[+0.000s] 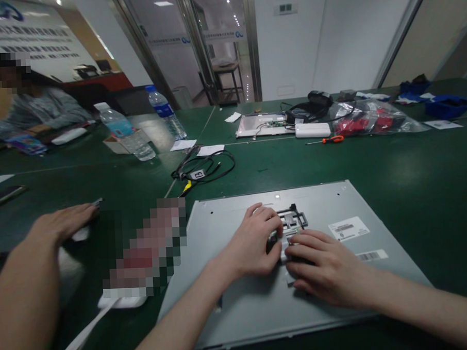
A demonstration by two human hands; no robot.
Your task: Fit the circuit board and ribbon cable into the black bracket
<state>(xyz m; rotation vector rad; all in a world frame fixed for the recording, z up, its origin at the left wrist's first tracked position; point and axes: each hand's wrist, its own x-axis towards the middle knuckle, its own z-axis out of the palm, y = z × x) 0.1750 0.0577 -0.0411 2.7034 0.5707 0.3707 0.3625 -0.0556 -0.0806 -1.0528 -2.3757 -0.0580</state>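
Note:
A flat grey metal panel [247, 308] with white labels lies in front of me, looking like the back of a display panel. My left hand [259, 241] is over its middle, fingers and thumb curled round a small dark part that I cannot make out. Beside it, my right hand [326, 269] rests with bent fingers on a small silvery piece [289, 279], mostly hidden under the fingertips. Just beyond both hands sits a black frame-like part [293, 219] on the panel. A barcode label [371, 255] shows right of my right hand.
Another person's arm [32, 266] reaches in from the left. A white power strip or charger base [123, 302], partly blurred, lies left of the panel. Beyond are coiled black cables [206, 171], water bottles [127, 130], an orange-handled screwdriver [332, 139] and a plastic bag [374, 118].

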